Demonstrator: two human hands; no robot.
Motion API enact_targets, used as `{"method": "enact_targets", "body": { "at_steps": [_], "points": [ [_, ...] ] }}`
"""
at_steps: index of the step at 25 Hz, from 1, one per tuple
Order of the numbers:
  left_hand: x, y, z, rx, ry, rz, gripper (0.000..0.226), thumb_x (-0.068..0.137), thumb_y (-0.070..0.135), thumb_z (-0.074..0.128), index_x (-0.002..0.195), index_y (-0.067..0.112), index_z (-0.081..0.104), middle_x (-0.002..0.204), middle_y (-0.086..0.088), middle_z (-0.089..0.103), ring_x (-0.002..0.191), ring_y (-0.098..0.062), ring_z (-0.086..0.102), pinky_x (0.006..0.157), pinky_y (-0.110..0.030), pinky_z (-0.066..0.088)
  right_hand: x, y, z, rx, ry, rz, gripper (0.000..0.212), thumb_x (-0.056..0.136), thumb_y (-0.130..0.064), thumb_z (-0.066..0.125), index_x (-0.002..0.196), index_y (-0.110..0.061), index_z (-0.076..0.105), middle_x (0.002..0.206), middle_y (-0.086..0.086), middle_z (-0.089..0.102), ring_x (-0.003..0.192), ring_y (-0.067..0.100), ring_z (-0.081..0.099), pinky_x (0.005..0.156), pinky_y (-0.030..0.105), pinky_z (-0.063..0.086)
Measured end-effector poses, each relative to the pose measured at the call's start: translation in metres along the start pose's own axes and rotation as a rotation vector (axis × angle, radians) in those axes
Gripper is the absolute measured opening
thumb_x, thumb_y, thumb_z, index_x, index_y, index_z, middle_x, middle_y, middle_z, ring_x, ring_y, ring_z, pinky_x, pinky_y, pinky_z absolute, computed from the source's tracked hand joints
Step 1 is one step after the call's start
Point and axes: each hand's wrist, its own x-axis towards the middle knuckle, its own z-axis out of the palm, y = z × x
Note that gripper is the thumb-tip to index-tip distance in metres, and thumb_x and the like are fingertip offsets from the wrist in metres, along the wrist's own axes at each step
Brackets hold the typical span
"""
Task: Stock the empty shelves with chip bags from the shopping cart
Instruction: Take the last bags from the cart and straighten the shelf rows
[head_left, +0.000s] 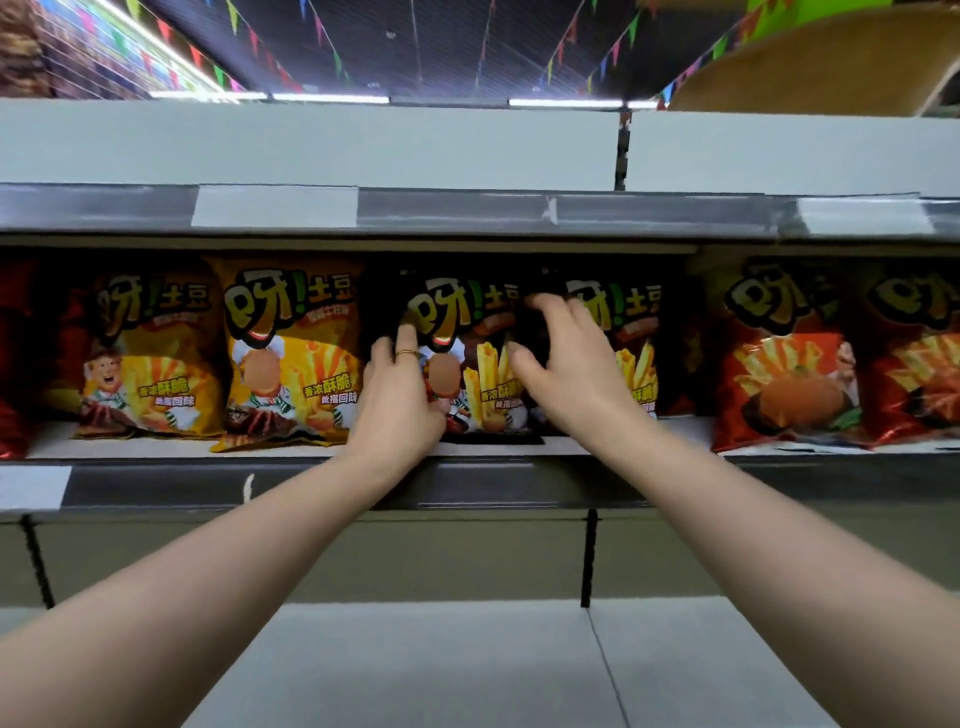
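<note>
L hand (402, 395) gripped dark chip bag (483, 374) at left edge | R hand (566, 374) pinched right edge | bag upright on shelf (685, 428), beside yellow bag (291, 353)

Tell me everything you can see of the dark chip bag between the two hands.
The dark chip bag looks glossy and foil-like, black with a yellow-white logo, a cartoon chef and pictured fries. It stands upright on the shelf, front facing out, between a yellow bag and a second dark bag. The left hand grips its left edge; the right hand curls round its upper right edge.
</note>
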Motion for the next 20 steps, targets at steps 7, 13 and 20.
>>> {"method": "enact_targets", "body": {
  "at_steps": [7, 13, 20],
  "points": [
    [-0.022, 0.06, 0.022, 0.202, 0.125, 0.186, 0.079, 0.082, 0.004, 0.06, 0.149, 0.016, 0.019, 0.153, -0.018, 0.005, 0.141, -0.032, 0.002, 0.116, -0.039, 0.01, -0.01, 0.063, -0.033, -0.077, 0.249, 0.067, 0.056, 0.085, -0.029, 0.064, 0.128, 0.0, 0.042, 0.128, 0.019, 0.039, 0.117, 0.033, 0.041, 0.099, 0.038, 0.034],
    [-0.029, 0.096, 0.058, 0.141, -0.022, 0.215, 0.082, 0.088, 0.014, 0.059, 0.151, 0.018, 0.006, 0.157, -0.012, 0.0, 0.145, -0.027, -0.003, 0.117, -0.034, 0.006, 0.006, 0.088, -0.038, 0.305, -0.17, 0.417, 0.089, 0.082, -0.054, 0.061, 0.142, 0.0, 0.022, 0.142, 0.021, 0.034, 0.129, 0.035, 0.038, 0.102, 0.039, 0.037],
    [-0.016, 0.118, 0.074, 0.156, -0.059, 0.149, 0.088, 0.087, 0.022, 0.066, 0.15, 0.015, 0.006, 0.153, -0.019, 0.0, 0.141, -0.033, 0.002, 0.113, -0.036, 0.019, 0.021, 0.1, -0.042, 0.333, -0.29, 0.461, 0.08, 0.08, -0.061, 0.058, 0.133, -0.002, 0.042, 0.127, 0.015, 0.053, 0.113, 0.03, 0.054, 0.086, 0.034, 0.048]
  ]
}}
